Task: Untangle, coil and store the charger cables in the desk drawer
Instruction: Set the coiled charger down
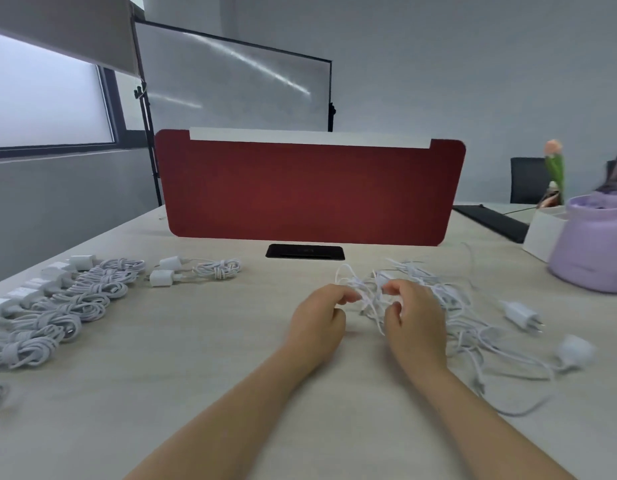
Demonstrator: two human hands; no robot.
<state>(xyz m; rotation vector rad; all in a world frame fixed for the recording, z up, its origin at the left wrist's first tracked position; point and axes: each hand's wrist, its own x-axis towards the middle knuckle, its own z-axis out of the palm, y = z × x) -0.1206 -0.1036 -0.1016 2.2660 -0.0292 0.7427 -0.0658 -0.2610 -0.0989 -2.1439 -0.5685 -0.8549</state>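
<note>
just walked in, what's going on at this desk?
A person is picking apart a tangle of white charger cables on the desk. The left hand and right hand each pinch strands at its left side. Coiled cables with their plugs lie in rows at the far left. No drawer is in view.

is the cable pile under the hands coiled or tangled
Tangled. The cable pile lies in loose, crossing loops spread over the desk, unlike the coiled bundles on the left; left hand and right hand pinch its strands.
</note>
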